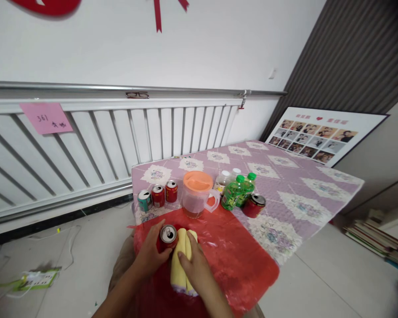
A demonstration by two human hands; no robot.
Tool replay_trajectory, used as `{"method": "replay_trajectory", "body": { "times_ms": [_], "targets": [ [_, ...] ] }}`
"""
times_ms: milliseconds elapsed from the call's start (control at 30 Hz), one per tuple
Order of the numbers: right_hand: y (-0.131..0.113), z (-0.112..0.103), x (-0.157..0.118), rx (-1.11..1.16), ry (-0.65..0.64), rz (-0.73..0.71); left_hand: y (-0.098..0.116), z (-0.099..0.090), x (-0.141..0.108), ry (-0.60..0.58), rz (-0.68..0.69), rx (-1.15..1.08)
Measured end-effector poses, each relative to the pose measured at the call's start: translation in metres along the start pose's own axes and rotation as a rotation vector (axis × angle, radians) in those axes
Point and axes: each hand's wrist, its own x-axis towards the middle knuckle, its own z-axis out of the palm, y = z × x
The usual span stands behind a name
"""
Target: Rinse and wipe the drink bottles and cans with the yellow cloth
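My left hand (151, 254) is wrapped round an opened red can (169, 236), which stands upright at the front of the table. Right beside the can, my right hand (195, 260) grips a folded yellow cloth (179, 269) with a pale purple edge. Both are over a red plastic sheet (232, 251). Behind them is a clear pitcher (193, 204) with an orange lid. To its left stand two red cans (158, 196) and a teal can (145, 201). Green bottles (232, 194) and a larger red can (254, 206) stand to its right.
A patterned purple cloth (285, 176) covers the table. White-capped bottles (223, 179) stand behind the green ones. A white radiator (172, 132) runs along the wall behind. A photo board (313, 139) leans at the right. A power strip (40, 279) lies on the floor, lower left.
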Motion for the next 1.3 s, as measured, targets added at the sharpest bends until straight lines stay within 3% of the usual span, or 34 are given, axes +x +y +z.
{"method": "replay_trajectory", "body": {
  "times_ms": [167, 367, 467, 700, 867, 1033, 1167, 1300],
  "targets": [
    [0.004, -0.003, 0.001, 0.004, 0.003, 0.013, 0.000, 0.008, -0.003, 0.085, -0.025, 0.046],
    [-0.008, -0.018, 0.001, 0.038, 0.067, -0.059, 0.009, -0.016, 0.003, -0.132, -0.030, -0.102],
    [-0.012, -0.016, 0.002, 0.036, 0.059, -0.054, 0.009, -0.022, 0.006, -0.180, -0.070, -0.128],
    [0.004, 0.002, 0.002, 0.010, 0.002, 0.017, 0.000, 0.001, -0.001, 0.017, -0.026, -0.057],
    [0.003, -0.003, 0.003, 0.019, 0.018, -0.006, 0.002, 0.009, -0.004, 0.100, -0.037, 0.002],
    [-0.014, -0.016, 0.001, 0.023, 0.065, -0.053, 0.006, -0.009, 0.001, -0.022, -0.026, -0.065],
    [-0.018, -0.013, -0.001, 0.033, 0.082, -0.066, 0.005, -0.020, 0.006, -0.125, -0.026, -0.149],
    [-0.007, -0.001, 0.001, 0.019, 0.052, -0.034, 0.004, -0.014, 0.004, -0.086, -0.044, -0.107]
  ]
}}
